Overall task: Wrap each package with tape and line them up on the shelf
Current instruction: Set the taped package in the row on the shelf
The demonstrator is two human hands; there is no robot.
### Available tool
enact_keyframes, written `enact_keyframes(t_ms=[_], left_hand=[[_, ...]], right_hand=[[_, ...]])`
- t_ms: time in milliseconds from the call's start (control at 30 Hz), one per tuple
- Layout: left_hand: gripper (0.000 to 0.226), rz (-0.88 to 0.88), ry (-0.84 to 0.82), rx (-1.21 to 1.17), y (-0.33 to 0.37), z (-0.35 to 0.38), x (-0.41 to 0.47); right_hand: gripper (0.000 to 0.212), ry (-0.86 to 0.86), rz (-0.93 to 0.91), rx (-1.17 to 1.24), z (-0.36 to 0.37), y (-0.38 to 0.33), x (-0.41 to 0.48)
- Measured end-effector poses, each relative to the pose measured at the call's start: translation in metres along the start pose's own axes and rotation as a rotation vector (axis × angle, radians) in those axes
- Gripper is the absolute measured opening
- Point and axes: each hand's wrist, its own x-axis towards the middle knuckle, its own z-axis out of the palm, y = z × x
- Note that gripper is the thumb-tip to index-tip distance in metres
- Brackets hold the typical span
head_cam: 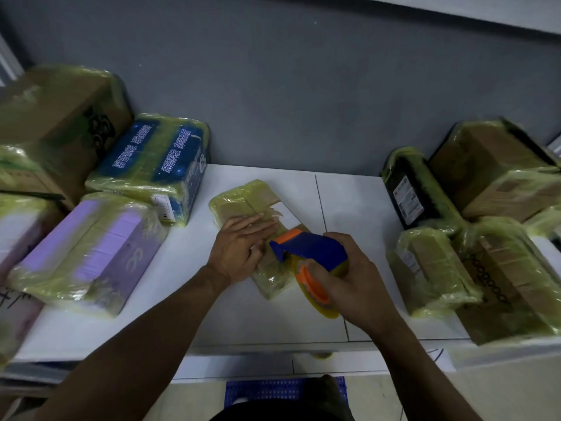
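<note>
**Taping a flat package at the centre of the shelf**

Centre, on the white shelf surface (349,202): flat brown cardboard package (243,202), lying slantwise, banded in yellowish clear tape over most of its length, with a bare white patch near the far end.

Pressed down by the left hand (239,247), fingers straight and together, palm flat on the top face, nothing grasped. Judged a bracing hold, to stop so light a package sliding or lifting under the pull of the tape.

Just to the right, the right hand (349,275), fingers and thumb curled firmly round the blue-and-orange plastic tape dispenser (309,247), with the yellowish tape roll (315,299) on its orange hub. Dispenser nose set against the package's near half, close beside the left hand, probably so as to lay a strip where it can be smoothed at once. Tape joined to the package or cut free: impossible to tell.

Left flank: purple box (91,253), blue printed box (151,168) and large brown carton (60,117), all tape-wrapped and packed close together.

Right flank: black labelled package (406,189) and brown taped cartons (491,168), likewise wrapped, leaving the middle as working room.

Judged stage: wrapping nearly complete on the centre package, placing in line not yet done.
</note>
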Motion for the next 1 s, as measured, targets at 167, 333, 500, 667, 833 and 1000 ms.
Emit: enact_keyframes(t_ms=[167,333,500,667,833,1000], left_hand=[[0.049,0.007,0.052,-0.005,-0.005,0.007,0.0],[0.049,0.016,0.08,0.004,-0.009,0.009,0.002],[0.049,0.033,0.114,0.005,-0.006,0.007,0.001],[0.049,0.018,0.096,0.007,0.0,0.003,0.003],[0.053,0.006,0.034,0.063,0.009,-0.007,0.005],[0.066,0.078,-0.091,-0.01,0.026,-0.005,-0.004]], right_hand=[[0.053,0.086,-0.02,0.015,0.008,-0.001,-0.001],[0.05,0.1,-0.019,0.012,0.007,-0.001,-0.006],[0.044,0.089,-0.028,-0.025,0.003,-0.008,-0.018],[0.035,0.07,0.01,-0.044,-0.023,-0.005,-0.035],[0.038,0.045,0.035,-0.018,-0.022,0.0,-0.042],[0.039,0.064,0.073,0.006,-0.02,0.007,-0.043]])
